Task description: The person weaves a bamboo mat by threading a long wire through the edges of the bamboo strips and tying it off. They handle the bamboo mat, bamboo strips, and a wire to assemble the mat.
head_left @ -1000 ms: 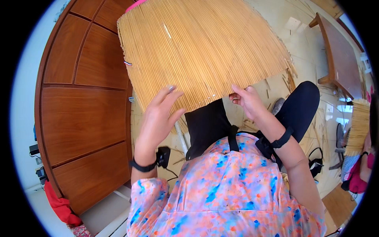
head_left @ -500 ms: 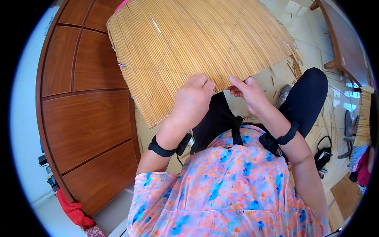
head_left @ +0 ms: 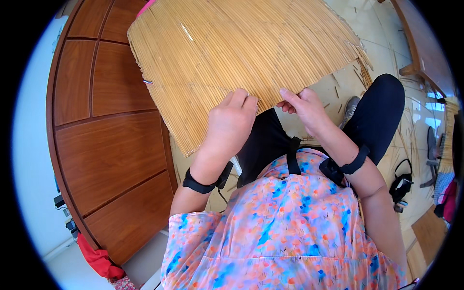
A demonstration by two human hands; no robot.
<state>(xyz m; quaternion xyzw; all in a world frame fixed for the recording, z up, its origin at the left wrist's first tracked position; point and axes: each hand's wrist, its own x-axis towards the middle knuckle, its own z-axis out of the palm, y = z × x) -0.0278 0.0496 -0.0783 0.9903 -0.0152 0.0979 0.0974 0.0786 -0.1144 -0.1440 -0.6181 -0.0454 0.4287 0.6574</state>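
A wide mat of thin straw-coloured sticks (head_left: 232, 48) fills the upper middle, its near edge lying above my black-clad lap. My left hand (head_left: 231, 123) is at that edge with its fingers bent and pressed together on the sticks; its fingertips are partly hidden. Just to its right, my right hand (head_left: 307, 111) pinches the same edge between thumb and forefinger, the other fingers curled beneath. A small striped strip (head_left: 147, 81) sits at the mat's left edge, and a pink item (head_left: 145, 7) shows behind its upper left corner.
A wooden panelled cabinet (head_left: 104, 159) stands close on my left. At right are a wooden bench (head_left: 421, 43), loose sticks (head_left: 337, 94) on the tiled floor, a black bag (head_left: 400, 185) and a stick bundle (head_left: 448, 140). A red cloth (head_left: 92, 249) lies at lower left.
My left hand has moved right and up from hovering open over the mat to gripping its edge beside my right hand. My right hand stays pinched on the edge, slightly higher in view.
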